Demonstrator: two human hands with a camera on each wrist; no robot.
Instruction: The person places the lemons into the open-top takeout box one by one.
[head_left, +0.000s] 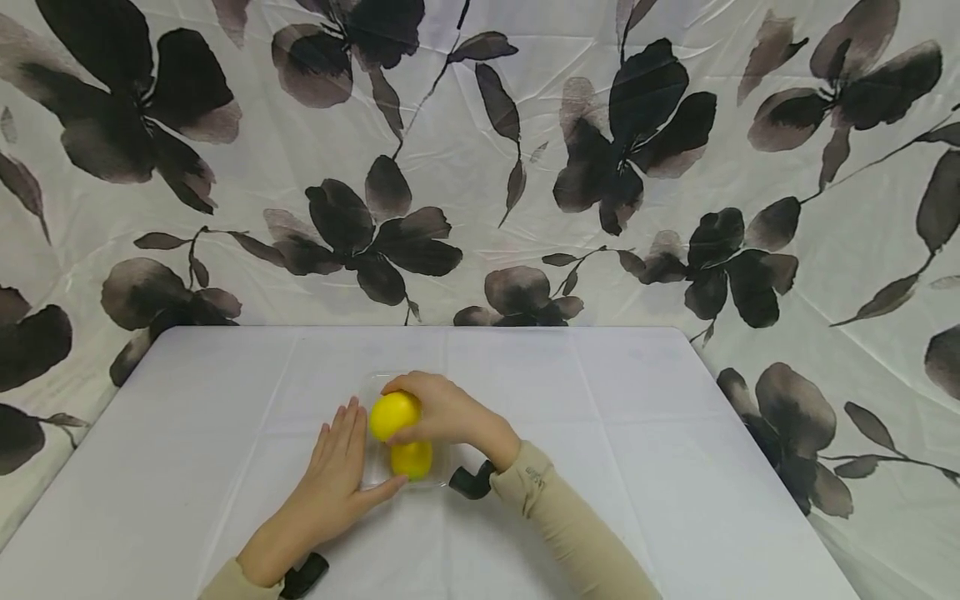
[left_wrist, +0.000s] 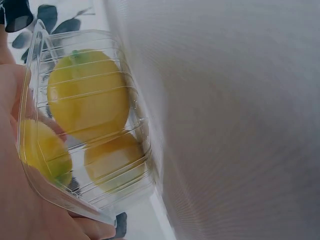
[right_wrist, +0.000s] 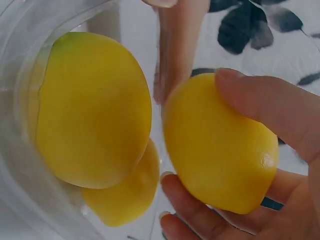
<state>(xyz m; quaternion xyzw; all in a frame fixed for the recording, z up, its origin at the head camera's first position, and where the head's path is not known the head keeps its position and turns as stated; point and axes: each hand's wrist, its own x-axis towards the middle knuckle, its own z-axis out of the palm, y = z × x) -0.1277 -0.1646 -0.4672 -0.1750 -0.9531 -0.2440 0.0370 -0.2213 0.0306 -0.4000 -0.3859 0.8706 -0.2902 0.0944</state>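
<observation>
My right hand (head_left: 442, 408) grips a yellow lemon (right_wrist: 220, 145) between thumb and curled fingers, over the far part of a clear plastic container (left_wrist: 107, 37). Two more lemons lie inside it: a big one with a green-tinged end (right_wrist: 95, 110), and another (right_wrist: 122, 197) partly hidden behind that one. From above, only one of these, the near lemon (head_left: 411, 462), shows below the held fruit. Along the container's left side lies my left hand (head_left: 333, 475), its fingers straight and pointing away, its thumb stretched across the near edge.
A white cloth covers the table (head_left: 600, 467). Behind it hangs a white curtain (head_left: 517, 167) with dark printed flowers. Black wrist devices show beside the right wrist (head_left: 471, 482) and the left wrist (head_left: 306, 575).
</observation>
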